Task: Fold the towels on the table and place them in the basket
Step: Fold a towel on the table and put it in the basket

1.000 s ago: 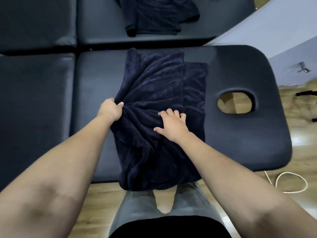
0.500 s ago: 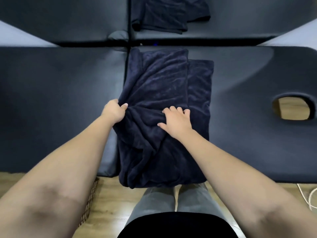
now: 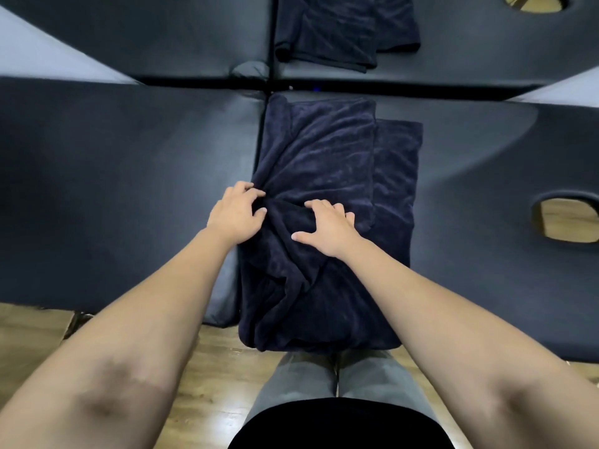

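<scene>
A dark navy towel (image 3: 337, 163) lies lengthwise on the black padded table (image 3: 129, 189), its near end hanging over the table's front edge. It is roughly folded and bunched into creases around its middle. My left hand (image 3: 235, 213) sits at the towel's left edge with its fingers curled into the gathered cloth. My right hand (image 3: 327, 226) lies on top of the towel's middle, fingers bent and digging into a fold. A second navy towel (image 3: 340, 27) lies folded on the far table. No basket is in view.
The near table has a face hole (image 3: 567, 218) at the right. A second black table (image 3: 162, 37) stands behind, with another hole (image 3: 534, 1) at top right. A wooden floor (image 3: 201, 377) and my grey trouser legs (image 3: 324, 380) are below.
The view has swung left, so the face hole has slid to the right edge. My left hand has moved right onto the towel's edge, closer to my right hand, bunching the cloth between them.
</scene>
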`<state>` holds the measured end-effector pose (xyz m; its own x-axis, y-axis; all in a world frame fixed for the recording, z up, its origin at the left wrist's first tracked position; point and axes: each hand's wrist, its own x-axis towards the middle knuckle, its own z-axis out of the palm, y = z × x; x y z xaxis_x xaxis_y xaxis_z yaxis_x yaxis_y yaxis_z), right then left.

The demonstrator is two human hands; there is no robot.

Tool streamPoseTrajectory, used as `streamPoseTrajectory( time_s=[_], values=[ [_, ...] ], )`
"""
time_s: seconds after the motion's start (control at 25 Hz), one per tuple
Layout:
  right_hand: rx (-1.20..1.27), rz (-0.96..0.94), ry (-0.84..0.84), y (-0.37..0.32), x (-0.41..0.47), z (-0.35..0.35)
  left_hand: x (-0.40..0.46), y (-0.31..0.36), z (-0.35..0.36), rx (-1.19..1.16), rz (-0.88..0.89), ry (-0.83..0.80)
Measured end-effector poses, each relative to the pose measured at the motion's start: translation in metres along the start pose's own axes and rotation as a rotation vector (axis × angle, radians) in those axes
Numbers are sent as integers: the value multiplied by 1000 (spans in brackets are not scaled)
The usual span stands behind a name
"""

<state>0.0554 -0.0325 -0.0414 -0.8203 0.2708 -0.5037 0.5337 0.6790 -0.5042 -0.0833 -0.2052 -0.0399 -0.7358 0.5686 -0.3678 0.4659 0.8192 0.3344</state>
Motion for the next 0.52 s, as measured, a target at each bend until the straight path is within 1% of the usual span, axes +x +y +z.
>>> streamPoseTrajectory(
  time_s=[0.04, 0.12, 0.2, 0.28, 0.4, 0.48, 0.52],
  values=[
    [2, 8, 1, -3, 2, 2, -2, -2, -1, -2, 5, -63],
    [-1, 17, 0, -7, 5, 6, -8, -5, -2, 19, 14, -139],
    [-23, 14, -30, -12, 7, 9, -14, -5, -2, 88, 7, -178],
    [-50, 17, -45, -16, 9, 11, -18, -4, 0, 90, -18, -166],
    [-31, 30, -35, -16, 6, 13, -18, -4, -1, -62, -166, -136],
    [23, 18, -22, -13, 3, 10, -14, -10, -2, -29, -225, -181],
    [70, 20, -5, -11, 2, 7, -14, -13, -4, -69, -247, -197]
  ],
)
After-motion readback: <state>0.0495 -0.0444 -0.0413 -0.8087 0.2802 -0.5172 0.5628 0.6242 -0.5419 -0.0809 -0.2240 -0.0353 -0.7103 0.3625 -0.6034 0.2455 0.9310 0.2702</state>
